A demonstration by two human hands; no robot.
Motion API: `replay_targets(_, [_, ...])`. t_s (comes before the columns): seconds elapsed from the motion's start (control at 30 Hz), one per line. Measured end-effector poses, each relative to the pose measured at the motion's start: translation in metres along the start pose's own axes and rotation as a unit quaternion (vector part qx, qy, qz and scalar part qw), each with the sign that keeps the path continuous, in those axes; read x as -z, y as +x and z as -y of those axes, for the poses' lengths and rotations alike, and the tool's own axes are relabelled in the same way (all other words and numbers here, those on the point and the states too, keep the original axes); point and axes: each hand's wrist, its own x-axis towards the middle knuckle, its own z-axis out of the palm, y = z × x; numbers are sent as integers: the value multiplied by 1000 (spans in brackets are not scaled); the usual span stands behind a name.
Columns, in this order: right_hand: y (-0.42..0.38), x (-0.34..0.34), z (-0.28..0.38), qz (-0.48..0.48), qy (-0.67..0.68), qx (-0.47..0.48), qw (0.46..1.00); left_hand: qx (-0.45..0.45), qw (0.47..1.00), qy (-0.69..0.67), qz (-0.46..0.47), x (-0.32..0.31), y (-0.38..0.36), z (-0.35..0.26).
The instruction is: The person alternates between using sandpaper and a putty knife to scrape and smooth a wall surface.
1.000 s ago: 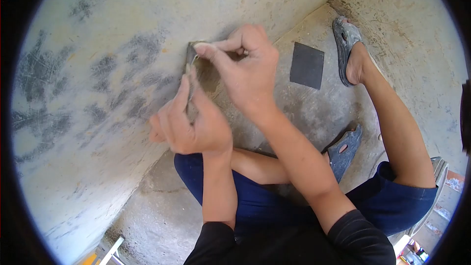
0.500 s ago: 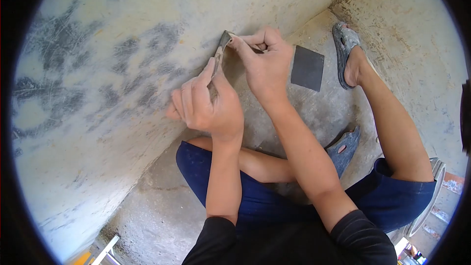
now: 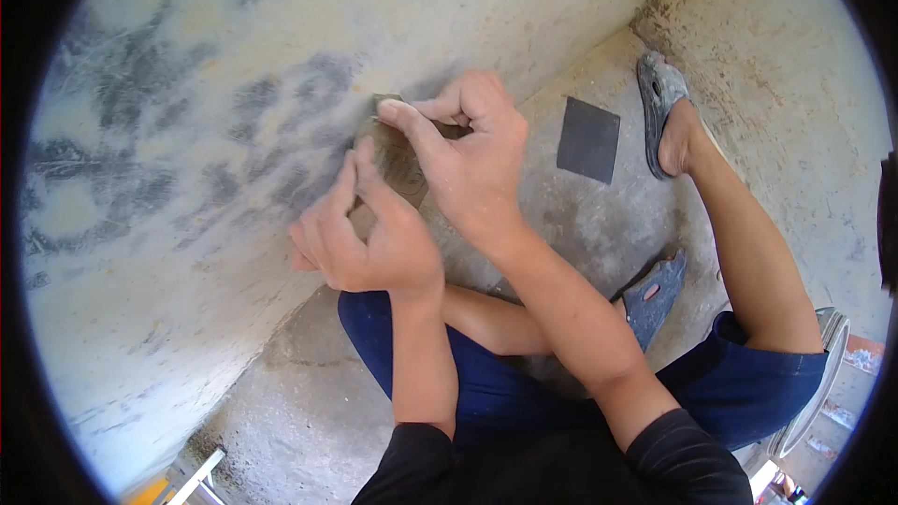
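Note:
A piece of sandpaper (image 3: 400, 168), dusty grey-brown, is held up between my hands close to the wall (image 3: 309, 0). My left hand (image 3: 379, 248) pinches its left edge between thumb and fingers. Higher up, my right hand (image 3: 482, 159) grips the upper part of the same piece, the thumb pressed on it near the top corner. Pale dust coats the fingers of both hands. Behind the right hand, part of the sheet is hidden. Dark scuffed patches (image 3: 122, 84) mark the wall to the left of my hands.
A dark square sheet (image 3: 588, 140) lies on the concrete floor (image 3: 290, 383) to the right. My sandalled foot (image 3: 675, 136) rests near the wall corner, and the other sandal (image 3: 653, 295) is closer in. A round bucket rim (image 3: 832, 355) shows by my right knee.
Both hands have moved left with the sandpaper, the right one also lower. Its face, edge-on before, is now opened out towards me.

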Motion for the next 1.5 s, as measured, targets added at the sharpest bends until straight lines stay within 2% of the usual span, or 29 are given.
replay_targets(0.1, [6, 6, -23, -12, 82, -57, 995, -49, 999, -10, 20, -14, -8, -2])
replay_targets(0.13, [10, 13, -27, -17, 66, -104, 992, -59, 996, -18, 58, -18, -14, -7])
replay_targets(0.23, [14, 18, -24, -21, 30, -137, 990, -48, 996, 6, 76, -14, -11, -17])
replay_targets(0.27, [10, 12, -22, -20, 31, -136, 990, -31, 996, 14, 84, -6, -7, -19])
replay_targets(0.3, [3, 2, -10, -8, 48, -77, 996, -32, 996, 16, 86, 0, -3, -15])
replay_targets(0.33, [0, -2, -5, 0, 65, -18, 998, 12, 999, 7, 46, 3, 2, -8])
replay_targets(0.37, [1, 0, -6, -4, 62, -23, 998, 58, 998, -1, 8, 5, 3, -5])
replay_targets(0.43, [6, 3, -8, 18, 14, -10, 1000, 41, 999, 0, -5, -2, -3, -9])
replay_targets(0.5, [8, 6, -29, -4, 70, -37, 997, -22, 998, 0, 61, -12, -13, -11])
replay_targets(0.57, [9, 14, -35, -19, 120, -198, 973, -53, 997, -6, 58, -16, -18, -6])
replay_targets(0.63, [6, 7, -26, -22, 123, -194, 973, -34, 997, -5, 66, -7, -15, -8])
replay_targets(0.7, [-8, -3, -12, 5, 38, -9, 999, -27, 998, -5, 55, -2, -15, 5])
replay_targets(0.73, [-10, -4, -6, 14, -14, 48, 999, 16, 999, -30, 10, -1, -18, 11])
replay_targets(0.77, [-8, -1, -12, 13, -14, 49, 999, 61, 996, -56, -41, -2, -23, 15])
replay_targets(0.8, [-9, 2, -24, 21, -20, 35, 999, 20, 999, -11, 23, 0, -30, 22])
replay_targets(0.83, [-11, 4, -36, 29, -25, 21, 999, 19, 1000, -8, 19, -2, -35, 22])
replay_targets(0.87, [-15, 10, -49, 27, -20, -40, 999, -4, 998, 4, 65, -5, -42, 15])
replay_targets(0.9, [-16, 10, -47, 32, -16, -38, 999, -26, 993, 15, 111, -6, -46, 10])
replay_targets(0.97, [-22, 10, -46, 18, 4, -145, 989, -2, 993, 30, 116, -3, -44, 13])
replay_targets(1.0, [-24, 4, -39, 20, 5, -146, 989, 8, 997, 19, 74, 1, -36, 17])
replay_targets(1.07, [-30, -11, -17, 30, -41, 73, 996, 13, 999, 7, 46, 4, -34, 28])
replay_targets(1.13, [-26, -8, -23, 35, -46, 70, 996, 87, 994, -39, -44, -3, -37, 34])
replay_targets(1.17, [-23, -6, -25, 43, -48, 72, 995, 88, 994, -38, -44, -5, -39, 31])
replay_targets(1.23, [-18, 1, -32, 22, -73, 108, 991, -4, 1000, 3, 23, -8, -38, 17])
replay_targets(1.3, [-18, 3, -30, 31, -76, 26, 996, 14, 999, 13, 29, -3, -35, 16])
replay_targets(1.33, [-21, -2, -25, 32, -76, 28, 996, 13, 1000, 9, 26, 3, -33, 19])
replay_targets(1.37, [-27, -9, -19, 38, -57, 63, 996, 12, 1000, 4, 25, 6, -32, 22])
replay_targets(1.4, [-30, -11, -15, 42, -39, 95, 994, 72, 997, -30, -24, 4, -35, 28])
replay_targets(1.5, [-21, -5, -21, 44, -76, 124, 988, 76, 996, -55, -12, -1, -42, 35])
